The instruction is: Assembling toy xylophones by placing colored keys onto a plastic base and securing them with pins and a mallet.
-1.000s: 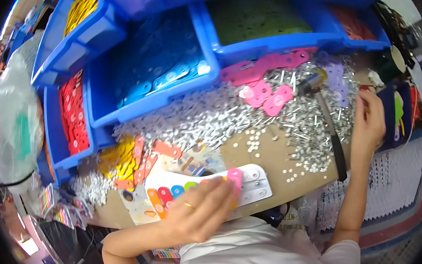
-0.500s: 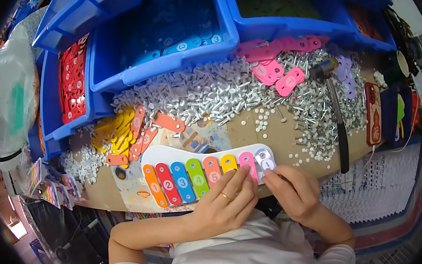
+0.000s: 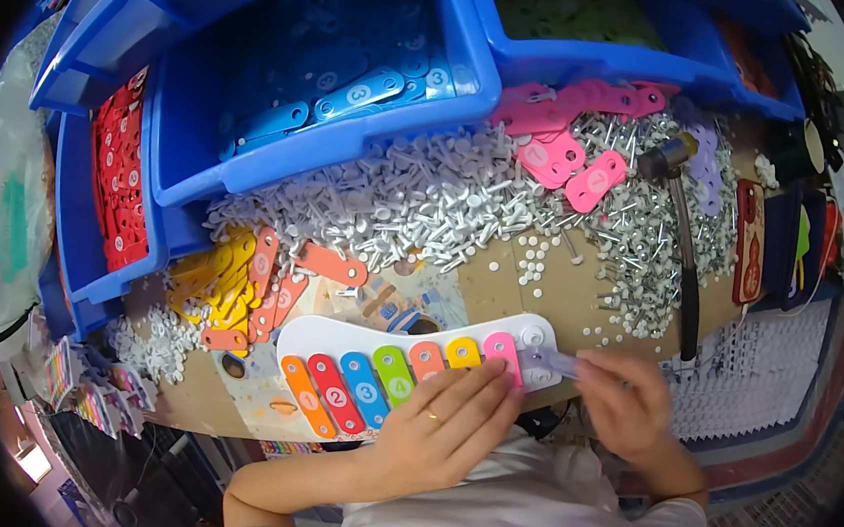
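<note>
A toy xylophone with a white base [image 3: 303,333] lies in front of me, carrying a row of coloured bars from orange at the left to pink [image 3: 502,348] near the right. My left hand [image 3: 448,421] lies across the lower part of the bars, fingers stretched and side by side, hiding the lower ends of several. My right hand [image 3: 633,408], blurred by motion, pinches a pale purple bar [image 3: 561,363] by its right end. This bar lies crosswise over the base's narrow right end, where round fittings [image 3: 533,334] show.
White plastic pins [image 3: 427,204] are heaped behind the xylophone, metal nails [image 3: 637,272] to the right. A hammer [image 3: 686,226] lies on the nails. Loose pink bars [image 3: 595,181] and yellow bars [image 3: 220,281] flank the heap. Blue bins [image 3: 352,147] line the back; a phone [image 3: 749,242] lies right.
The purple bar has come off its lengthwise place at the xylophone's right end and turned crosswise in my right hand, which moved right. My left hand's fingers have flattened over the bars.
</note>
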Available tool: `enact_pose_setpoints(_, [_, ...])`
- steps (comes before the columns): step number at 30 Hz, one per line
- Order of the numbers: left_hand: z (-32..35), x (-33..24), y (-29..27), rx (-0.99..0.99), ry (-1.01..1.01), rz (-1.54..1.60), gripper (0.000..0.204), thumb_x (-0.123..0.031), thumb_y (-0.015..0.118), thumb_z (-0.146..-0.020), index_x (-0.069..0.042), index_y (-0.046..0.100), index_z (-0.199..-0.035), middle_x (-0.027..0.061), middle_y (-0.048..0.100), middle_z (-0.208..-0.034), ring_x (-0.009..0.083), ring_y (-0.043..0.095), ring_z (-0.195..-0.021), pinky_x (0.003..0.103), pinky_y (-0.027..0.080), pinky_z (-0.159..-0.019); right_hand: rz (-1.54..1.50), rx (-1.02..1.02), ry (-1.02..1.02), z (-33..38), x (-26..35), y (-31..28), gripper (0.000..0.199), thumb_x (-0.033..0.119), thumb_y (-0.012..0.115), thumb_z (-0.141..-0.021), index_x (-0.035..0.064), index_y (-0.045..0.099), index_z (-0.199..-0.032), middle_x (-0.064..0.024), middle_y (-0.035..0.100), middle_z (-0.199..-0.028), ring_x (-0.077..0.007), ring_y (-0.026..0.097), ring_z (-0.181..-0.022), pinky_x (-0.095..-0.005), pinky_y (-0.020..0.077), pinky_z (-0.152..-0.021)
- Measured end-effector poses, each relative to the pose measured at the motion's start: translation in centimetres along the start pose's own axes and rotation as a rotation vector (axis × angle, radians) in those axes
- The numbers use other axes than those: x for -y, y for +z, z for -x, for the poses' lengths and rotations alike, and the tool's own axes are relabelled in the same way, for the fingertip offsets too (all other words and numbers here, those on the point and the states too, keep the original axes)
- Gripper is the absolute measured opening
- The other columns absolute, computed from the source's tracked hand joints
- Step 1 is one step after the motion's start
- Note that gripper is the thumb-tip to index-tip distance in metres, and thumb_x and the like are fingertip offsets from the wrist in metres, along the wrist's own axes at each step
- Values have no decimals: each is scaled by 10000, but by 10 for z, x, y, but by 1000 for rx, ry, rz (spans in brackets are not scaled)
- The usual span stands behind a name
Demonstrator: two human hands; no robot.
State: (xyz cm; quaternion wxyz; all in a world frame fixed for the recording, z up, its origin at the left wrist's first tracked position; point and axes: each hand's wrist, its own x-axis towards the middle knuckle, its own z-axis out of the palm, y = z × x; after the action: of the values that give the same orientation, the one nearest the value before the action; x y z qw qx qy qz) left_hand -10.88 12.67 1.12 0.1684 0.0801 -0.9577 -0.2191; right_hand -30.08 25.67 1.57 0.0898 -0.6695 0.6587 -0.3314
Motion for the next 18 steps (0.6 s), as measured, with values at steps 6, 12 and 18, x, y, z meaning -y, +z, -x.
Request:
enact_pose_setpoints(6, [0, 1, -4, -231, -30, 433, 332, -49, 629, -710, 54, 665, -1023, 190, 639, -1043, 276, 653, -924, 333, 558, -742, -236, 78, -85, -17, -8, 2, 292, 25, 700, -742, 9, 691, -1033, -135, 646, -1103, -268, 676, -921, -339, 577, -741])
enact_pose_setpoints(12, [-13, -17, 21, -179, -92, 43, 368, -31, 651, -652, 46, 684, -1011, 137, 634, -1016, 254, 643, -890, 309, 546, -691, 153, 160, -165, -39, -22, 8, 263, 28, 686, -705, 21, 694, -968, -95, 657, -1065, -271, 656, -967, -379, 489, -788])
enact_pose_setpoints(18, [-11, -29, 38, -180, -94, -39, 273, -70, 658, -722, 27, 688, -975, 140, 614, -1067, 299, 599, -1085, 362, 541, -772, 49, 170, -68, -29, -16, 10, 281, 50, 616, -798, -8, 664, -1068, -111, 650, -1101, -275, 633, -1032, -395, 466, -862])
